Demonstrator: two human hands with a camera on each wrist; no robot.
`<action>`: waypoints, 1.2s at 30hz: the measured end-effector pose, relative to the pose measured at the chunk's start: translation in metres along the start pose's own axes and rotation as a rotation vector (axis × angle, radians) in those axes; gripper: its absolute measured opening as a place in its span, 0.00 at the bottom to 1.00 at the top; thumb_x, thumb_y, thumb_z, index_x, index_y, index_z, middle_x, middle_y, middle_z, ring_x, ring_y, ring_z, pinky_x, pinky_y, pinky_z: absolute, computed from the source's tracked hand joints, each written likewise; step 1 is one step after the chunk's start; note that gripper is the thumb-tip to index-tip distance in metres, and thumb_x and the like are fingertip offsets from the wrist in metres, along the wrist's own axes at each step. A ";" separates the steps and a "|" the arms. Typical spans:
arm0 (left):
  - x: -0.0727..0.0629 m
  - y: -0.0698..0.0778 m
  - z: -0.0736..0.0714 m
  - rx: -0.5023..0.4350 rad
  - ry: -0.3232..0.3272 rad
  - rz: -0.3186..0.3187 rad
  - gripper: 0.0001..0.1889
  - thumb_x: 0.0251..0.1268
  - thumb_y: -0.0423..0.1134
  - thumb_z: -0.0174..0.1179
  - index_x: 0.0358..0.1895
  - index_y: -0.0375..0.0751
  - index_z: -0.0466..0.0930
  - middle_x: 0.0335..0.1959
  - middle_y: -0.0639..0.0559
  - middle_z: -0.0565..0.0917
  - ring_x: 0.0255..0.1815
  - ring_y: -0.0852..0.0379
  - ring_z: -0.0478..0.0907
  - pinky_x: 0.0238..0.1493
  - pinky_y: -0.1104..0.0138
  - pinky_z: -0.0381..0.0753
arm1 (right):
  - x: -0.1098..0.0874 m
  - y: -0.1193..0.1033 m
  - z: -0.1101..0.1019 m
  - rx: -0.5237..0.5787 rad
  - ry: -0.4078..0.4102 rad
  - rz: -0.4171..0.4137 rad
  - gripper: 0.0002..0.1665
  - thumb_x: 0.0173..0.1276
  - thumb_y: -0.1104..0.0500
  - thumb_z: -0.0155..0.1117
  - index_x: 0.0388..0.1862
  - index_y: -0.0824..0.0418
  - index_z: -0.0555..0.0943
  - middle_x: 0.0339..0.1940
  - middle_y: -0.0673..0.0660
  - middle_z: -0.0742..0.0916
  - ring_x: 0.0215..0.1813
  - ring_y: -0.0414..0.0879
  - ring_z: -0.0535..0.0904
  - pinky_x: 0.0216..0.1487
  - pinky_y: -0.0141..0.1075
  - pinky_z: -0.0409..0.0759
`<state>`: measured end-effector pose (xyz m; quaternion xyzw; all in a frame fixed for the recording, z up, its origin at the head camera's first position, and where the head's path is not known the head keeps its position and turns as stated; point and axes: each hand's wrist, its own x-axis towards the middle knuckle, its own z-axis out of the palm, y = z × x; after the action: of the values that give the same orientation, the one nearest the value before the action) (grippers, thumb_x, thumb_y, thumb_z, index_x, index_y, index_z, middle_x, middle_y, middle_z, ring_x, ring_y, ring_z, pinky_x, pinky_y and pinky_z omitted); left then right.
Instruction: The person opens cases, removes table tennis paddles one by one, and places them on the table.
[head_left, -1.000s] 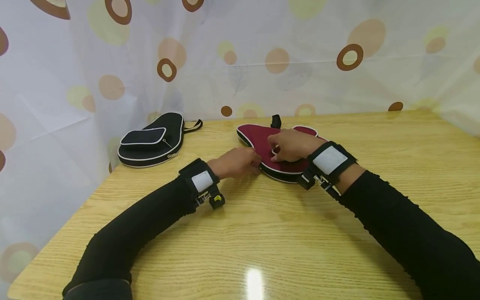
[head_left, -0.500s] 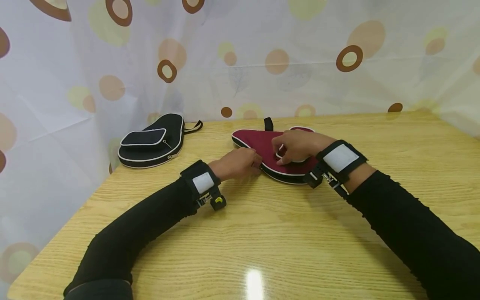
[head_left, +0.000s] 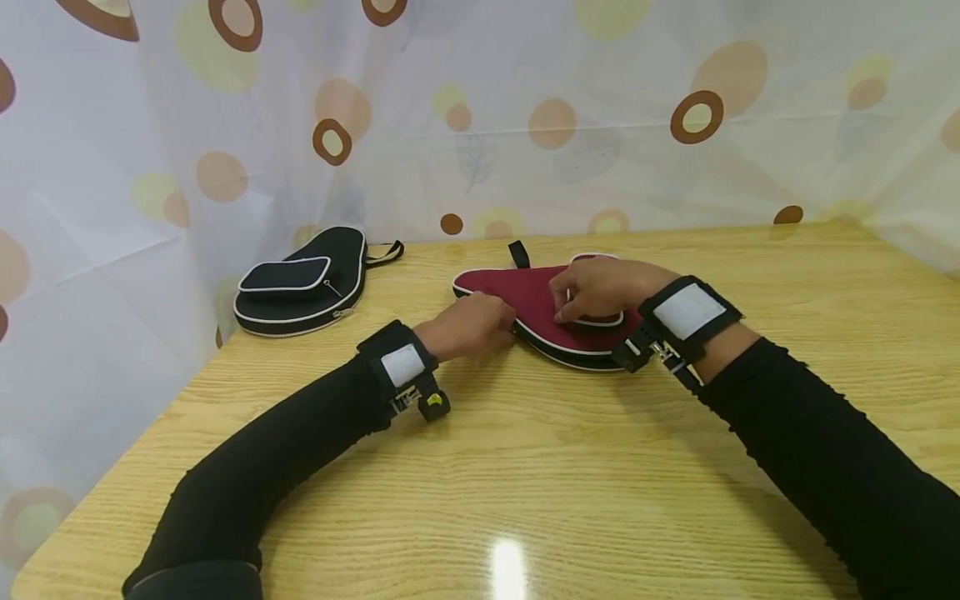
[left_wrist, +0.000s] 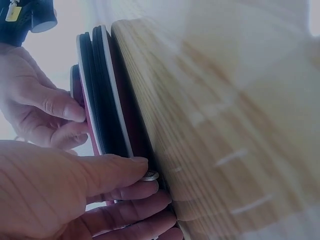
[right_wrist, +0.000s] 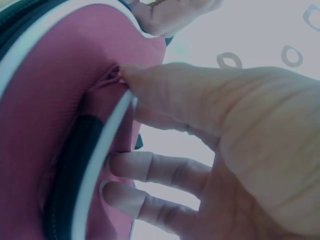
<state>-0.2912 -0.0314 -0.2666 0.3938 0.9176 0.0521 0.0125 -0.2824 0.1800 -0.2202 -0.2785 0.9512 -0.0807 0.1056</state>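
Observation:
A maroon table tennis paddle case [head_left: 517, 287] with white piping and black sides lies flat, its narrow end pointing left in the head view. My left hand [head_left: 468, 325] is at its near left edge. In the left wrist view, the thumb and forefinger pinch a metal zipper pull [left_wrist: 150, 176] beside the case's side. My right hand [head_left: 607, 287] is over the raised pocket [right_wrist: 72, 170] on top. Its thumb pinches the fabric at the pocket's corner while other fingertips press the pocket's face, as the right wrist view shows.
A black paddle case [head_left: 348, 250] with a front pocket [head_left: 288, 273] and a wrist loop [head_left: 390, 252] lies at the table's back left. Behind the wooden table [head_left: 450, 483] hangs a dotted curtain [head_left: 495, 75]. A black strap [head_left: 517, 254] sticks up behind the maroon case.
The maroon case has turned, its narrow end coming left and nearer, its strap shifting left. My right hand has moved slightly right with the pocket; my left hand stays nearly in place.

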 end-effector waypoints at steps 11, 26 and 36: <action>-0.002 0.000 0.000 -0.005 0.018 0.001 0.09 0.72 0.34 0.61 0.31 0.35 0.83 0.22 0.56 0.68 0.25 0.61 0.66 0.29 0.73 0.61 | -0.005 -0.003 0.001 0.040 -0.006 0.028 0.07 0.74 0.56 0.63 0.36 0.57 0.80 0.34 0.55 0.81 0.38 0.48 0.77 0.39 0.41 0.74; 0.000 0.000 -0.001 0.053 0.012 0.003 0.08 0.72 0.34 0.60 0.32 0.37 0.82 0.22 0.57 0.69 0.27 0.60 0.67 0.32 0.71 0.63 | -0.004 -0.033 0.025 -0.065 0.103 0.459 0.32 0.78 0.51 0.48 0.67 0.76 0.70 0.61 0.82 0.70 0.60 0.75 0.70 0.62 0.65 0.68; -0.001 0.001 -0.001 0.030 0.024 -0.025 0.12 0.73 0.35 0.60 0.27 0.40 0.78 0.21 0.57 0.67 0.25 0.60 0.66 0.30 0.71 0.62 | -0.006 -0.018 0.028 -0.077 0.121 0.350 0.34 0.79 0.49 0.47 0.71 0.73 0.66 0.68 0.78 0.71 0.72 0.71 0.59 0.66 0.70 0.57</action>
<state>-0.2903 -0.0316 -0.2656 0.3817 0.9233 0.0428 -0.0041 -0.2615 0.1654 -0.2423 -0.1072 0.9921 -0.0414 0.0498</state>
